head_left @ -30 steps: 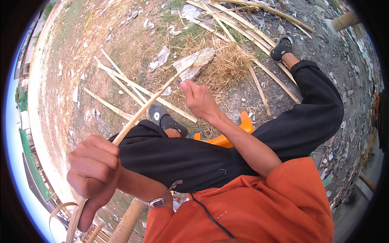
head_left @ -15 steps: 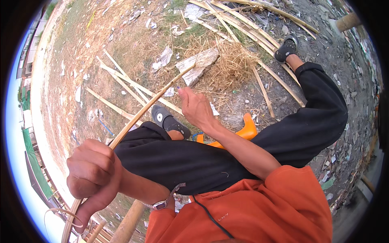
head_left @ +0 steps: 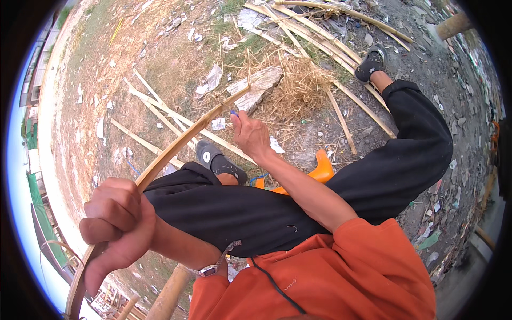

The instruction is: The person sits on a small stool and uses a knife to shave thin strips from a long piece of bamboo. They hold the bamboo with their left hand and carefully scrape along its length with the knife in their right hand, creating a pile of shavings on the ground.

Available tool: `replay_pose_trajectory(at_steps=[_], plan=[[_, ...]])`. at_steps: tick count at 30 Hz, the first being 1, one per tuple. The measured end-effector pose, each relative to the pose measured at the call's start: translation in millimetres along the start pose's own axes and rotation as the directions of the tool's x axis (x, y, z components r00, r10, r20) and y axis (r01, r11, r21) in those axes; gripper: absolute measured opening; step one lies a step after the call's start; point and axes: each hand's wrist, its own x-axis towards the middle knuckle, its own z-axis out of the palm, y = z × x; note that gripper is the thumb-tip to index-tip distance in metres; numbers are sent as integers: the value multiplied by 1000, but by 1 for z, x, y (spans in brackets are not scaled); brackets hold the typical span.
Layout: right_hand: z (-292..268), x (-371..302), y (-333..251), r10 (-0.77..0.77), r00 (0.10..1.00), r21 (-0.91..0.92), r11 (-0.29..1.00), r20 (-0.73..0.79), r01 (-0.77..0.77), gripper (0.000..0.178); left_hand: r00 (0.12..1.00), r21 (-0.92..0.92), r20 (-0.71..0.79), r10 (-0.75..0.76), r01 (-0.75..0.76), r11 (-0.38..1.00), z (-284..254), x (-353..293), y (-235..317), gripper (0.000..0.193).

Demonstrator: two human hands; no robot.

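Observation:
My left hand (head_left: 114,221) is wrapped round a long split bamboo strip (head_left: 169,152) at the lower left. The strip slants up and away past my legs, slightly bowed, its far end over a pale flat chunk of wood or stone (head_left: 261,82). Near that far end, my right hand (head_left: 252,137) is closed with the thumb upward. A small bluish-purple bit (head_left: 233,112) shows at its thumb tip; what the fingers hold is hidden. A thin curled sliver (head_left: 53,244) stands out beside the strip below my left hand.
Several bamboo strips (head_left: 314,38) lie across the ground at the far side, with others (head_left: 154,104) at left. Dry straw (head_left: 304,88) is heaped beside the pale chunk. An orange plastic object (head_left: 322,166) lies between my legs. A thick pole (head_left: 169,293) stands near my left elbow.
My left hand has shifted a little up and left with the bamboo strip, which looks more bowed. My right hand stays closed near its far end. The whole view has shifted slightly.

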Motion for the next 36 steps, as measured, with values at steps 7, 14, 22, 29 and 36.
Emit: replay_pose_trajectory(at_steps=[7, 14, 22, 29, 36], plan=[[-7, 13, 5, -41, 999, -42, 998, -12, 40, 32, 1000, -3, 12, -28, 28, 1000, 3, -1, 1, 69], [-8, 5, 6, 82, 994, -87, 993, 69, -76, 36, 996, -55, 85, -15, 20, 998, -4, 3, 2, 69], [-28, 0, -35, 2, 999, -76, 997, 42, 1, 36, 992, -35, -103, -73, 70, 997, -5, -3, 3, 68], [-16, 15, -10, 58, 993, -156, 987, 103, -41, 42, 996, -53, -88, -32, 27, 998, 10, -5, -2, 69], [-30, 24, 153, 539, 827, -702, 651, 160, -288, 49, 885, 125, -462, -61, 133, 983, 12, 8, -2, 70]])
